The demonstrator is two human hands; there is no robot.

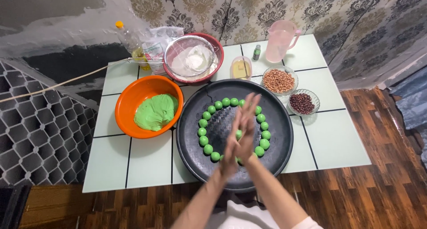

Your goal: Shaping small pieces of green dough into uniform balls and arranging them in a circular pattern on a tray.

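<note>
My left hand (231, 151) and my right hand (249, 117) are pressed palm to palm over a round black tray (187, 153), fingers pointing away from me. A small green dough ball (239, 133) shows between the palms. On the tray, several green dough balls (203, 131) lie in a ring, partly hidden by my hands. To the left stands an orange bowl (122, 104) holding a lump of green dough (155, 112).
The pale tiled table (333, 140) also bears a red bowl with a flour sieve (191, 57), an oil bottle (131, 44), a flour bag (155, 46), a pink pitcher (280, 40), a small glass (241, 68), a tiny green bottle (257, 52), and glass bowls of peanuts (279, 81) and red beans (302, 103).
</note>
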